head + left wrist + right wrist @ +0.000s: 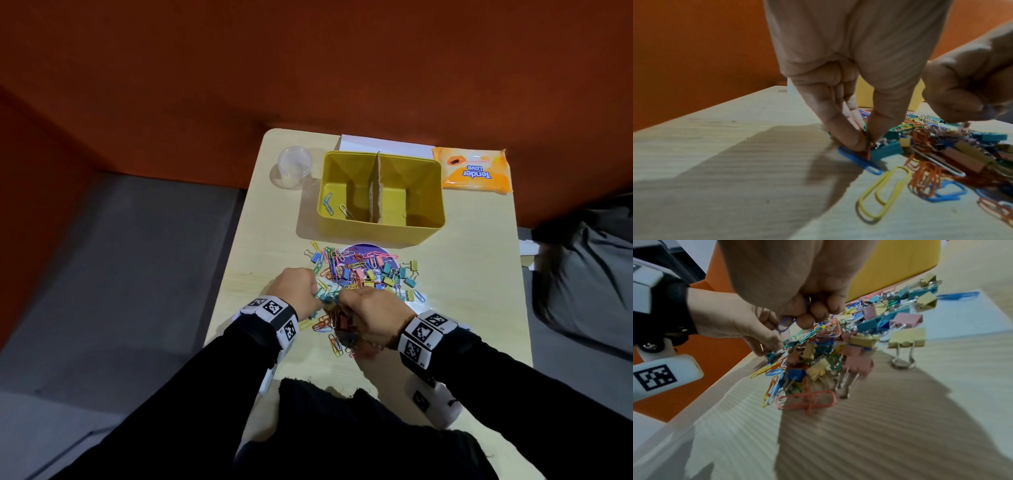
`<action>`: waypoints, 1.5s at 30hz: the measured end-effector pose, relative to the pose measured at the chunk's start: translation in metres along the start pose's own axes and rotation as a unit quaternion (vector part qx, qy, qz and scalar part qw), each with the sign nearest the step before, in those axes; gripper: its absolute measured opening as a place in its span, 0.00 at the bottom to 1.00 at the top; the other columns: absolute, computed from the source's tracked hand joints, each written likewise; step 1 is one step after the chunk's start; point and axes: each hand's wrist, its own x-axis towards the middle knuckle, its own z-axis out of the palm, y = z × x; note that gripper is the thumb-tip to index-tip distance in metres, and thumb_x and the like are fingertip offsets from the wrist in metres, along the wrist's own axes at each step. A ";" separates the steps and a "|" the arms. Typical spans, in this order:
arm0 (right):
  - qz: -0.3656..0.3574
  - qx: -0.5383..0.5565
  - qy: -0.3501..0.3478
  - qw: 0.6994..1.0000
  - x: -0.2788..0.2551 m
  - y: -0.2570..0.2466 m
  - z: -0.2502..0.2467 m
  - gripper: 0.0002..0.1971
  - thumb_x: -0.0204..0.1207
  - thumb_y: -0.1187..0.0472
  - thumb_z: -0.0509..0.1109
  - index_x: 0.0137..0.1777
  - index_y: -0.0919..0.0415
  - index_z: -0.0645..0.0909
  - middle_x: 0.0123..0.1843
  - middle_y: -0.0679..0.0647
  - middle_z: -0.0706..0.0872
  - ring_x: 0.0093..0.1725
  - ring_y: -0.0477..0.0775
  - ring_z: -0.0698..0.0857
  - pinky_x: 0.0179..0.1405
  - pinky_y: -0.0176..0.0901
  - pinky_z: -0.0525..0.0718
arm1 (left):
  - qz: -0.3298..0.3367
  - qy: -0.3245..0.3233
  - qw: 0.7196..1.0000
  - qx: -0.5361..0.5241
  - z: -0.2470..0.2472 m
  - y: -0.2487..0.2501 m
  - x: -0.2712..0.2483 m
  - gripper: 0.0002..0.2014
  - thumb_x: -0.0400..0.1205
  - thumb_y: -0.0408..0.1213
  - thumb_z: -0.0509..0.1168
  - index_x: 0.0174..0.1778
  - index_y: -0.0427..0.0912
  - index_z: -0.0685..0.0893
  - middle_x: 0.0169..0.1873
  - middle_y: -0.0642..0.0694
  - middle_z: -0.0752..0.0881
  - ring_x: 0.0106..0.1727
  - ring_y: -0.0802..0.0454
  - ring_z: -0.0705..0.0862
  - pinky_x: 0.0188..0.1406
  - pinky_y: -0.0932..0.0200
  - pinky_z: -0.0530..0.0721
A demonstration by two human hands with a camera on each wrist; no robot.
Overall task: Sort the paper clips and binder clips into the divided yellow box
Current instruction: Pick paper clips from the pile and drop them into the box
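A yellow box (424, 192) with a cardboard divider (375, 188) stands at the back of the table; a few paper clips (329, 204) lie in its left compartment. In front of it spreads a mixed pile of coloured paper clips and binder clips (363, 270). My left hand (865, 139) is down at the pile's near left edge and pinches green and orange paper clips (866, 129) between thumb and fingers, right beside a teal binder clip (885, 150). My right hand (805, 316) hovers over the pile with curled fingers holding a blue paper clip (784, 324).
A clear plastic cup (294, 164) stands left of the box, and an orange wipes pack (474, 169) lies to its right. White paper (383, 145) lies behind the box. Loose yellow (884, 194) and pink (807, 400) paper clips lie at the pile's near edge.
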 end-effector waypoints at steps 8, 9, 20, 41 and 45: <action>-0.090 -0.119 -0.015 0.989 0.015 -0.013 -0.004 0.22 0.53 0.59 0.79 0.51 0.46 0.85 0.36 0.47 0.87 0.33 0.56 0.85 0.32 0.41 0.83 | 0.007 0.003 0.998 -0.067 -0.010 -0.013 -0.004 0.03 0.78 0.36 0.64 0.40 0.47 0.82 0.29 0.53 0.77 0.41 0.41 0.81 0.47 0.50 0.83; -0.099 -0.135 -0.014 0.986 0.018 -0.013 -0.005 0.23 0.53 0.59 0.80 0.50 0.44 0.86 0.35 0.46 0.87 0.32 0.56 0.85 0.30 0.41 0.83 | -0.004 -0.003 0.997 -0.073 -0.010 -0.016 -0.004 0.05 0.79 0.37 0.63 0.38 0.48 0.79 0.30 0.52 0.77 0.39 0.42 0.79 0.45 0.51 0.82; -0.070 -0.106 -0.060 0.990 0.024 -0.028 -0.011 0.18 0.69 0.63 0.68 0.58 0.47 0.83 0.51 0.52 0.86 0.52 0.60 0.83 0.49 0.49 0.82 | -0.077 -0.023 0.985 -0.151 -0.016 -0.020 -0.008 0.10 0.70 0.49 0.63 0.31 0.46 0.75 0.33 0.47 0.80 0.37 0.43 0.78 0.40 0.52 0.76; 0.108 0.187 0.072 0.974 0.008 -0.001 -0.020 0.16 0.76 0.75 0.57 0.55 0.55 0.73 0.35 0.50 0.78 0.37 0.56 0.78 0.37 0.48 0.76 | 0.025 0.007 0.999 0.031 -0.024 -0.006 -0.009 0.06 0.81 0.43 0.59 0.44 0.44 0.77 0.37 0.43 0.85 0.40 0.41 0.81 0.36 0.54 0.78; 0.126 0.324 0.145 0.926 0.022 -0.009 -0.057 0.15 0.77 0.76 0.55 0.49 0.57 0.77 0.38 0.53 0.82 0.31 0.46 0.76 0.30 0.37 0.74 | 0.089 0.044 0.992 -0.079 -0.055 0.016 -0.008 0.13 0.86 0.37 0.52 0.35 0.41 0.73 0.35 0.37 0.81 0.41 0.41 0.79 0.43 0.50 0.77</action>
